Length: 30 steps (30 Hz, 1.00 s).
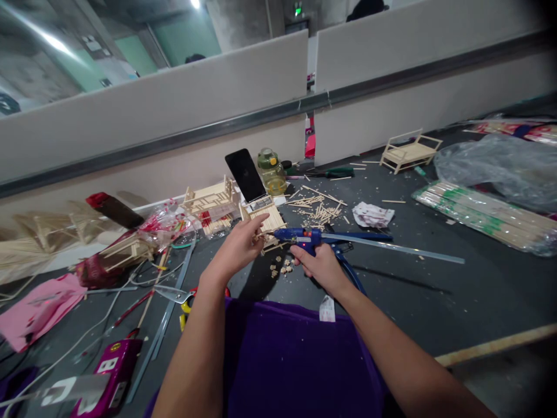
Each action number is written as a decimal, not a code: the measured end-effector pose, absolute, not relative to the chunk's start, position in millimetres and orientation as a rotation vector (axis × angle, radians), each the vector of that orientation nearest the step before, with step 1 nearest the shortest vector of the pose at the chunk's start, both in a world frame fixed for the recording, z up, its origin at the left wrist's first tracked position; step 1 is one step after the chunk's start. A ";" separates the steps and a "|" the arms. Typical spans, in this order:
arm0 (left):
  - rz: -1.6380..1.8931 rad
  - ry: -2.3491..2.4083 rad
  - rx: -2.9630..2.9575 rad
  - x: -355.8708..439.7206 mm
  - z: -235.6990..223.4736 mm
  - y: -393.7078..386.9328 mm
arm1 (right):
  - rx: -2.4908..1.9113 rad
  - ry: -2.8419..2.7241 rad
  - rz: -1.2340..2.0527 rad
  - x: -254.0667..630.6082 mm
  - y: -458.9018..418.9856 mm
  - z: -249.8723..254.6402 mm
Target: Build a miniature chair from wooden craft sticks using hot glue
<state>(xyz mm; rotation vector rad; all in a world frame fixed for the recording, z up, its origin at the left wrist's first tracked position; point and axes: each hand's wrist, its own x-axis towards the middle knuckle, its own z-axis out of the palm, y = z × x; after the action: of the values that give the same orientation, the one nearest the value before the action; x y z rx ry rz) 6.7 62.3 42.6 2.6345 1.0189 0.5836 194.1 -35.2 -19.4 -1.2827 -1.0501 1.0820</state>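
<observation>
Start at your far left: the pink bag [39, 307] and the scissors [174, 293] lie well off your fingers, so leave them be — they play no part in this step.

Your left hand [237, 247] comes next. Its fingers are drawn narrow, thumb and forefinger pinched at the near edge of the stick panel [263, 219], which sits just past your fingertips in front of the phone [245, 174]. Whether a loose stick lies between the fingertips I cannot tell. I judge the step to be gluing at that edge, so keep the pinch light and low, with your fingertips to the side of the joint and not under it.

Just right of those fingers is the glue gun [304, 237], its nozzle pointing left and almost at your fingertips. Your right hand [319, 267] is wrapped round its grip from below, fingers closed on the handle; its red light shows. Squeeze gently — one small bead should do — and keep the nozzle off your skin, since it looks very close.

The glue stick [391, 247] trails far to the right of your right hand, over the table [456, 290]. Mind that it clears the crumpled paper [372, 215] beyond it, and brace your right wrist so that the tip stays steady.
</observation>
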 end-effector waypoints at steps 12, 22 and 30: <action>0.608 0.996 2.633 6.7 41.5 62.8 | -1.252 -1.074 1.038 196.3 -36.2 -19.5; 0.599 1.007 2.626 5.6 42.3 62.5 | -1.206 -1.030 1.058 197.2 -40.4 -7.0; 0.573 1.014 2.630 6.2 42.9 61.0 | -1.167 -0.937 0.988 210.9 -41.5 -6.2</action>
<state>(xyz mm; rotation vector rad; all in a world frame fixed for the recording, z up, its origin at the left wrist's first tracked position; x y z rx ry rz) 6.2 61.0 42.9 2.6302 1.0136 0.5725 210.9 -41.5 -6.2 -1.1671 -0.9370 0.9883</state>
